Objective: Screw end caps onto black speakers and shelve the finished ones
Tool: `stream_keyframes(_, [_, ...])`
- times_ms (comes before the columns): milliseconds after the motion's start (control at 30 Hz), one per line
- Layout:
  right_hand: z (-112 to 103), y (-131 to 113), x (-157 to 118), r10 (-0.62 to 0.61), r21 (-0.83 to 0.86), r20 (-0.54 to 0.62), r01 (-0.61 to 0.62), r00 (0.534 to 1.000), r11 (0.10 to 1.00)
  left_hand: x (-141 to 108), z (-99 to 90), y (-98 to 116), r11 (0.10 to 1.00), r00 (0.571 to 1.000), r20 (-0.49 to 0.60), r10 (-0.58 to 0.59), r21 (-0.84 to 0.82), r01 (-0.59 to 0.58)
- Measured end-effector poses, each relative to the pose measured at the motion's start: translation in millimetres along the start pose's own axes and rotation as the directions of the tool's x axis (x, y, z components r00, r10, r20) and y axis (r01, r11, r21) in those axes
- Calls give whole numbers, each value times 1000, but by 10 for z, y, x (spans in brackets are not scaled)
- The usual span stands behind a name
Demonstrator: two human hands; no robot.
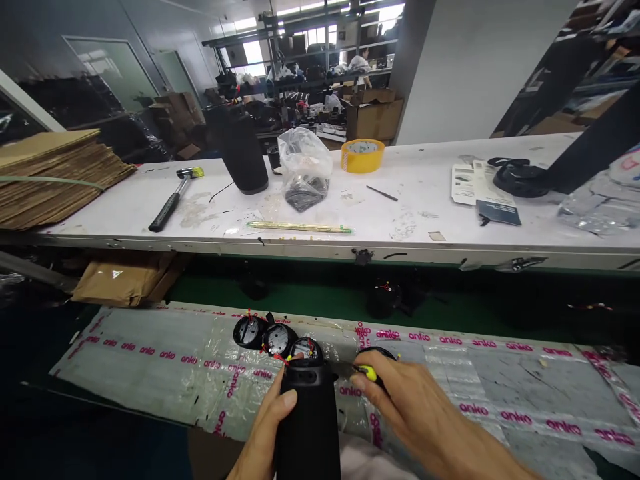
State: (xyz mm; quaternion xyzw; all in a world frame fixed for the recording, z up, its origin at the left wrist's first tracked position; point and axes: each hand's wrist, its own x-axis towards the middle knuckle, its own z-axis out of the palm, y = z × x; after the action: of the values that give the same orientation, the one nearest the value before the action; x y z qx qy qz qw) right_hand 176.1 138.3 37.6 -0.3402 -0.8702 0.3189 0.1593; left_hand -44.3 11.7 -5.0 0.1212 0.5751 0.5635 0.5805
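Observation:
My left hand [270, 427] is closed around the side of a black cylindrical speaker [307, 427], its top tilted away from me. Port-like marks show on the band near its upper rim. In my right hand [400, 393] is a knife [369, 372] with a yellow-and-black handle. The thin blade points left, at the speaker's upper right edge; whether it touches cannot be made out. Just beyond the speaker's top lie several round black speaker parts [277, 339] with red wires. Another round black part [379, 351] is partly hidden behind my right hand.
Pink-lettered taped sheeting [165, 373] covers the lower work surface. A white shelf [415, 207] above it holds a hammer [171, 200], a second black cylinder [243, 150], a plastic bag [305, 167] and yellow tape [363, 157]. Stacked cardboard [50, 173] stands left. A person [360, 67] is far back.

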Motion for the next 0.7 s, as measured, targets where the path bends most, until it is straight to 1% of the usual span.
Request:
stream_keyframes(67, [27,4,-31,21,32,37,-23,999,999,10,-71,20,998,998,54,-45,-43,47])
stream_keyframes(100, [53,7,-43,33,53,52,-36,998,998,8,-86,42,998,996,73,-54,-29,56])
stream_keyframes(167, [127,20,-62,66,89,69,-72,995,993,-13,-72,101,999,996,91,-20,47,16])
stream_keyframes(233, [221,35,-71,97,103,65,-104,993,989,-51,-11,168,993,992,124,37,103,-50])
stream_keyframes(300, [317,37,-71,73,103,45,-78,996,992,-90,61,227,987,986,150,68,137,-89])
stream_keyframes(367, [392,19,-59,-4,68,11,3,1000,998,-115,111,262,978,988,139,62,188,-88])
stream_keyframes(433, [429,-15,-32,-93,-19,-26,93,995,995,-119,126,269,971,990,127,60,222,-87])
stream_keyframes(500, [421,-54,13,-185,-128,-69,176,980,976,-98,116,250,971,982,177,62,215,-100])
stream_keyframes(533, [401,-73,40,-238,-179,-71,223,969,958,-81,105,234,971,976,207,64,213,-109])
stream_keyframes(600, [340,-105,97,-341,-288,-36,317,939,904,-47,81,196,960,971,228,70,247,-128])
stream_keyframes(700, [239,-129,168,-450,-458,88,437,889,774,-23,43,161,919,978,186,92,362,-156])
